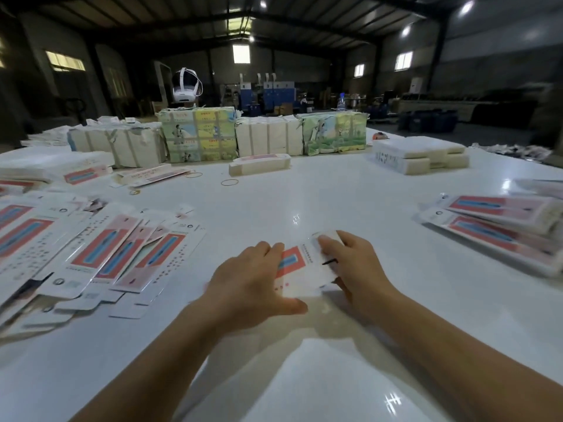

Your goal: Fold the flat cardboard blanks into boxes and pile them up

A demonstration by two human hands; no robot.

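White table (350, 193), two hands, one blank (300, 264)

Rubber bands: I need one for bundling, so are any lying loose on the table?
Yes, a rubber band lies loose on the white table, beyond both hands.

Blank you hold (300, 266): white with red-blue panel, partly folded, centre.
Flat blanks (115, 257): fanned out, your left.
Folded boxes (499, 226): piled, your right.

a dim warehouse with dark walls and a pitched metal roof (243, 13) (spot lamps glare at far right). bright windows (403, 60) dot the far walls. a glossy white table (304, 193) fills the near ground.
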